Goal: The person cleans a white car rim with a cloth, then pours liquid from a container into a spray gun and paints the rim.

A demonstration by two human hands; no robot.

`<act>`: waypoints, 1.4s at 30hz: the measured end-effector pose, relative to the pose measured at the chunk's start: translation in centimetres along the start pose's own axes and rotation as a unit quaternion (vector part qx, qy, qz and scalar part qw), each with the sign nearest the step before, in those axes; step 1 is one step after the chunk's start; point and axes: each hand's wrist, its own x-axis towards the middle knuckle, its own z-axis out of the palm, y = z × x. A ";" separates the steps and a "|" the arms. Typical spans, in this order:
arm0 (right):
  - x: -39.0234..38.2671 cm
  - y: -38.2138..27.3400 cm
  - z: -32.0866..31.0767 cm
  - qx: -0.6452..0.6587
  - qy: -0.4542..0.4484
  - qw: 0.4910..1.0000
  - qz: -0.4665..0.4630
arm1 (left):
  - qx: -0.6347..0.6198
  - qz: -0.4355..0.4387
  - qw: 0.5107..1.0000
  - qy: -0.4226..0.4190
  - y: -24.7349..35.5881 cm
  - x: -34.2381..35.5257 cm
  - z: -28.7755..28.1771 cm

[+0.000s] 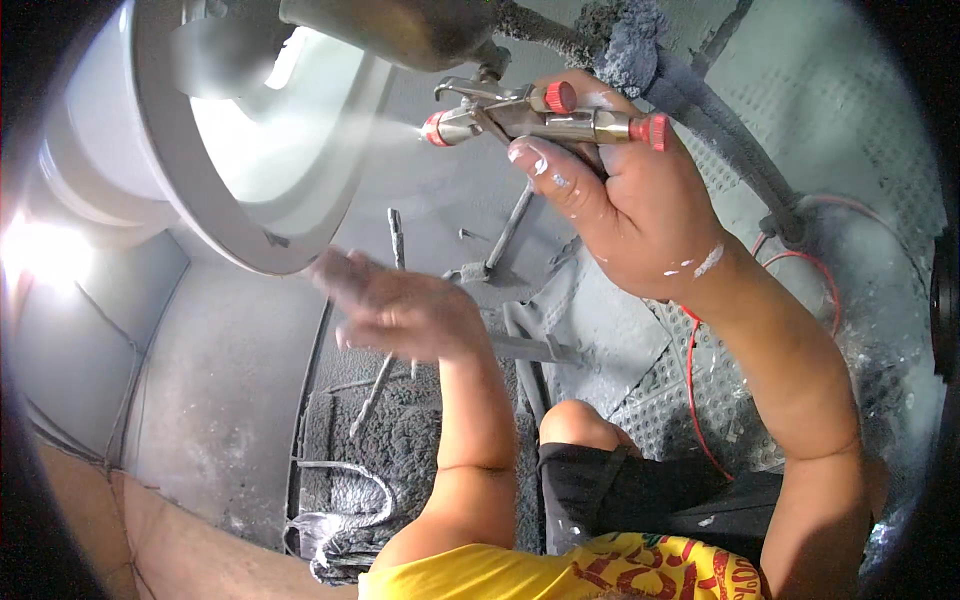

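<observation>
My right hand grips a metal spray gun with red knobs, its nozzle pointing left. A fine white mist leaves the nozzle toward the inside of a large round white dish-shaped part at the upper left. My left hand is open, blurred, fingers spread, just below the part's lower rim. Paint flecks mark my right hand and wrist.
Grey overspray coats the booth floor and a metal stand with rods beneath the part. A crusted hose runs from the gun to the right. A red wire lies on perforated grating. My knee shows below.
</observation>
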 end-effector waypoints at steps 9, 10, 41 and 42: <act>-0.1 0.3 0.4 0.014 0.049 0.999 -0.010 | -0.141 0.013 0.990 -0.012 7.2 -1.3 4.8; -0.1 0.5 0.4 0.015 0.052 0.998 -0.014 | -0.174 0.065 0.982 -0.021 8.0 -1.8 5.2; -0.4 1.3 0.5 -0.040 0.084 0.994 -0.060 | -0.124 -0.053 0.989 0.059 4.5 -0.5 4.5; -0.2 0.6 0.3 -0.012 0.079 0.996 -0.038 | -0.135 -0.025 0.989 0.045 6.6 -1.0 5.1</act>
